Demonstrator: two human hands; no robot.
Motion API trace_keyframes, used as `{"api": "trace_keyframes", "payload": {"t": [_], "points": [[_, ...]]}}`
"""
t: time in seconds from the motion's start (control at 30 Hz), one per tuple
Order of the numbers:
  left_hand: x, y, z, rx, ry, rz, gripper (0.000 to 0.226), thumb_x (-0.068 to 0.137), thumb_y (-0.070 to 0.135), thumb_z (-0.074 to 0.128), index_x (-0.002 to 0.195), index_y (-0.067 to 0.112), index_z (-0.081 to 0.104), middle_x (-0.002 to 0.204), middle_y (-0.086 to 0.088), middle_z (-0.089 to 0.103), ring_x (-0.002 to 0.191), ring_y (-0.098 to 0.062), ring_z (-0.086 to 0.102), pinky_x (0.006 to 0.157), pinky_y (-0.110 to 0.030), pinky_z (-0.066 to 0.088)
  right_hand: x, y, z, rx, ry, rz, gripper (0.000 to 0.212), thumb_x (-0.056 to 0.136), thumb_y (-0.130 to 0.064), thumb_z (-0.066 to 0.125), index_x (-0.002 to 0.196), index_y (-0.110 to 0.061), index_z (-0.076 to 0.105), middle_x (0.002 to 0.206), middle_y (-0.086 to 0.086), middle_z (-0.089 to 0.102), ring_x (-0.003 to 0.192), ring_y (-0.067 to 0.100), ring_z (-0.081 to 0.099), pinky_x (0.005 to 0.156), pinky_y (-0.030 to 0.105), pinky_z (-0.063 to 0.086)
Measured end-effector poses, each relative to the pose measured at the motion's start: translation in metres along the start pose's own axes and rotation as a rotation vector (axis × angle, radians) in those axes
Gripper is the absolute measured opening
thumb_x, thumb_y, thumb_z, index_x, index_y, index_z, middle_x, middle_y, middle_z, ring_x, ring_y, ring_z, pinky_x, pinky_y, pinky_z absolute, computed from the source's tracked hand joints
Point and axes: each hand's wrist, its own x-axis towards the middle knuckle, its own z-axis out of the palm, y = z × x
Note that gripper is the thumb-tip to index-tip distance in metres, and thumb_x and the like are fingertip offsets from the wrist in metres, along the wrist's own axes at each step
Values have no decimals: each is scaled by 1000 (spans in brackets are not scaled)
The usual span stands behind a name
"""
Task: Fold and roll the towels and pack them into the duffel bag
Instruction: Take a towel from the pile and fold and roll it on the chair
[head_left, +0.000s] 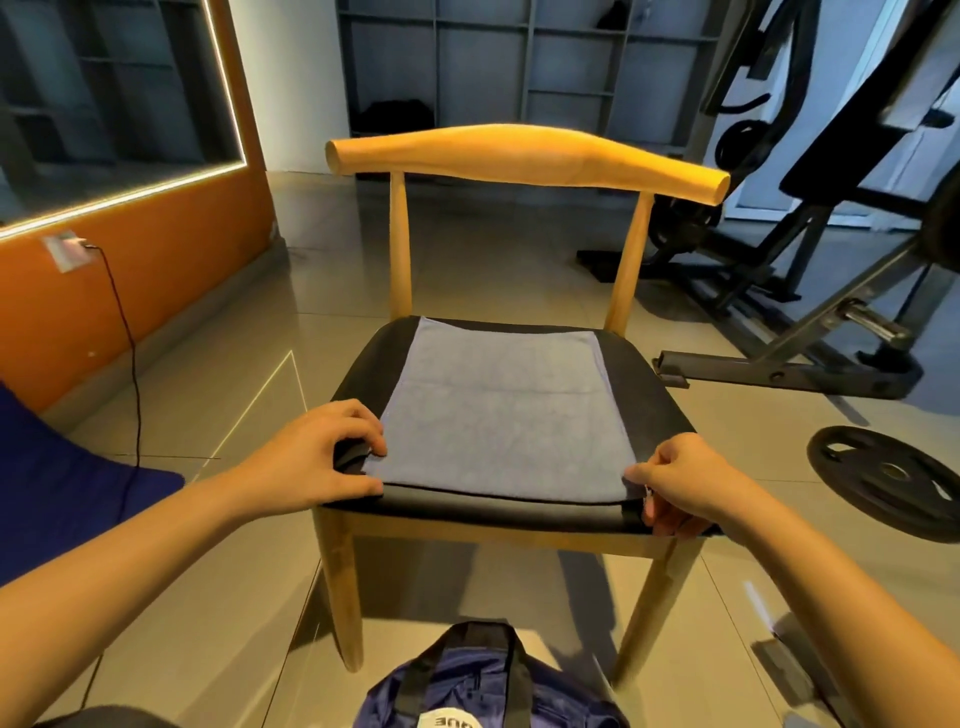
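Towel (498, 415) lying flat on the chair (649, 405) seat, the left hand (317, 457) pinching its near-left corner and the right hand (680, 483) pinching its near-right corner. The bag (467, 686) is sitting on the floor at the near side of the chair. Folding appears to be getting under way, nothing being rolled yet. The next move is likely calling for both corners to be lifted together and carried to the far edge, with the side edges kept aligned.
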Motion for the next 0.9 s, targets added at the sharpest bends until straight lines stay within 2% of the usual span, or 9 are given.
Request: {"api": "trace_keyframes", "payload": {"t": [0.1, 0.17, 0.27, 0.37, 0.5, 0.63, 0.77, 0.83, 0.9], "points": [[-10, 2, 8, 115, 61, 56, 21, 86, 37, 76, 106, 37, 69, 124, 20, 54, 111, 0, 54, 87, -16, 51, -5, -2, 0, 112, -22, -5, 22, 93, -21, 70, 92, 2, 71, 71, 18, 74, 61, 27, 74, 52, 28, 58], [-14, 6, 13, 219, 123, 89, 20, 90, 30, 72, 111, 31, 73, 128, 12, 61, 111, -6, 59, 89, -19, 51, -6, -3, 2, 258, 1, -7, 14, 93, -11, 69, 97, 2, 67, 82, 21, 74, 63, 27, 75, 53, 31, 59], [-20, 10, 15, 331, 171, 106, 23, 90, 19, 75, 112, 23, 76, 121, 2, 71, 106, -17, 69, 85, -28, 54, -7, -1, 7, 462, -9, 9, 6, 94, -5, 67, 99, -5, 65, 93, 21, 71, 66, 27, 72, 59, 34, 61], [-25, 6, 13, 337, 209, 107, 22, 87, 15, 76, 109, 21, 77, 115, 2, 73, 101, -18, 70, 82, -27, 54, -12, 4, 4, 555, -29, -14, 7, 94, -6, 69, 100, -4, 71, 92, 21, 72, 67, 26, 71, 65, 37, 63], [-30, 9, 7, 161, 254, 17, 14, 93, 16, 68, 97, 29, 71, 108, 14, 67, 96, -4, 62, 79, -10, 44, -28, 10, -10, 629, -108, -73, 13, 91, 2, 68, 103, -1, 73, 95, 23, 74, 76, 31, 74, 70, 39, 64], [-32, 18, -8, -117, 278, -127, 33, 93, 7, 64, 68, 29, 69, 94, 16, 70, 91, -6, 65, 71, -11, 48, -44, 15, -26, 637, -256, -171, 31, 84, 17, 64, 109, 0, 72, 99, 26, 73, 87, 37, 74, 75, 39, 64], [-23, 27, -29, -356, 298, -169, 41, 98, 13, 51, 64, 28, 70, 71, 7, 68, 81, -8, 68, 66, -14, 54, -57, 12, -32, 529, -165, -306, 24, 87, 13, 63, 105, 0, 72, 87, 22, 73, 75, 30, 72, 66, 30, 61], [-14, 34, -42, -424, 336, -155, 33, 86, 20, 46, 60, 20, 66, 62, 0, 59, 70, -9, 62, 66, -18, 51, -60, 9, -36, 502, -105, -388, 16, 88, 7, 66, 100, -1, 73, 81, 17, 72, 69, 27, 67, 62, 29, 57], [-4, 42, -52, -505, 365, -133, 31, 78, 18, 44, 53, 21, 62, 56, 3, 52, 62, -6, 55, 61, -14, 49, -58, 4, -42, 496, -36, -467, 10, 89, -2, 69, 96, -6, 76, 76, 13, 69, 65, 23, 59, 59, 29, 51]]}}
